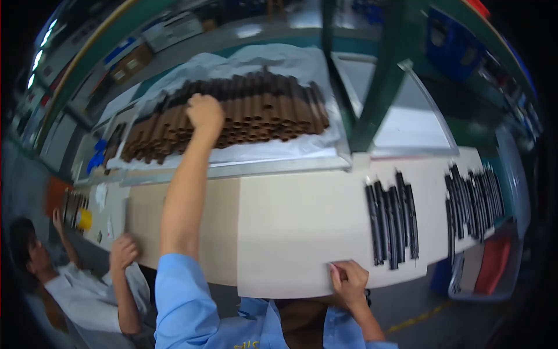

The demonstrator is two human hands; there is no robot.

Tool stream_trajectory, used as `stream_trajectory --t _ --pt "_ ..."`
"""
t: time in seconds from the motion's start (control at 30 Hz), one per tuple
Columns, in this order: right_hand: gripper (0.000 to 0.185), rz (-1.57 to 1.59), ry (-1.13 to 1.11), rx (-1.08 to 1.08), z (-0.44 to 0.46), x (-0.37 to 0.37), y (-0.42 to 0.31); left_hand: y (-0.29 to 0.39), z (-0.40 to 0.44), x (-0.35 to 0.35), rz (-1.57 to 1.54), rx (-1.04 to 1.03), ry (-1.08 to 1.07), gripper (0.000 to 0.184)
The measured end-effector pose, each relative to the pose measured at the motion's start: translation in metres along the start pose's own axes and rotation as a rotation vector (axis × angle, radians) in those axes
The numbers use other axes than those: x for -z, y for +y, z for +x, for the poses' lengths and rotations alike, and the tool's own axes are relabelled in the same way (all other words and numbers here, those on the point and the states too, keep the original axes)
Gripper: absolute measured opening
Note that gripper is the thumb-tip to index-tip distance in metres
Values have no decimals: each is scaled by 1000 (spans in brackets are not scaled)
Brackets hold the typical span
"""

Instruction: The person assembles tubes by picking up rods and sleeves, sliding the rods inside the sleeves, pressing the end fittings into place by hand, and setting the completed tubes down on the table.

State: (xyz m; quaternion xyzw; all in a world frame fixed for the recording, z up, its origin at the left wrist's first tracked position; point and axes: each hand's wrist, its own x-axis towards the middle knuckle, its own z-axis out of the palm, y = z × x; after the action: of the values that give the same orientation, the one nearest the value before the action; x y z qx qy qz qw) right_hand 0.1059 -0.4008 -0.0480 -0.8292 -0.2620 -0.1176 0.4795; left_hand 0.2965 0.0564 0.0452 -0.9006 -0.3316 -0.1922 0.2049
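Many brown tubes with dark upper ends (256, 113) lie stacked on white sheeting in a tray. My left hand (205, 113) is over the left-centre of this pile with its fingers curled down; whether it holds a tube is hidden. Near the front edge of the pale board (290, 232), my right hand (349, 279) has its fingers pinched together; anything between them is too small to name. To its upper right lie several black wrapped tubes (394, 224). A second group of black tubes (474, 200) lies farther right.
A co-worker (87, 291) sits at the left, hands near the table's left end. A yellow roll (84, 219) is there. Green posts (381, 99) rise behind the board. A clear bin (482, 273) with red material stands at the right, below the table edge.
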Motion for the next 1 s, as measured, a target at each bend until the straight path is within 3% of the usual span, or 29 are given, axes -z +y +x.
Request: stream_trajectory --t 0.2,0.4,0.67,0.8,0.83,0.9,1.0 --pt "13 1 24 46 0 2 3 12 -10 2 111 -83 95 31" --pt "11 -1 25 54 -4 4 4 20 -15 5 -44 -115 157 21" --pt "11 10 69 100 -9 9 6 0 -8 -15 -89 -66 14 29" --pt "9 95 34 35 -9 15 5 -22 2 -6 -608 134 -152 31" --pt "8 176 34 -17 -11 18 5 -28 -17 29 -1181 245 -489 34" --pt "7 222 108 -46 -11 25 7 -35 -61 63 -1786 362 -577 33" --pt "8 19 300 -87 -6 53 9 -41 -126 76 -2089 313 -628 32"
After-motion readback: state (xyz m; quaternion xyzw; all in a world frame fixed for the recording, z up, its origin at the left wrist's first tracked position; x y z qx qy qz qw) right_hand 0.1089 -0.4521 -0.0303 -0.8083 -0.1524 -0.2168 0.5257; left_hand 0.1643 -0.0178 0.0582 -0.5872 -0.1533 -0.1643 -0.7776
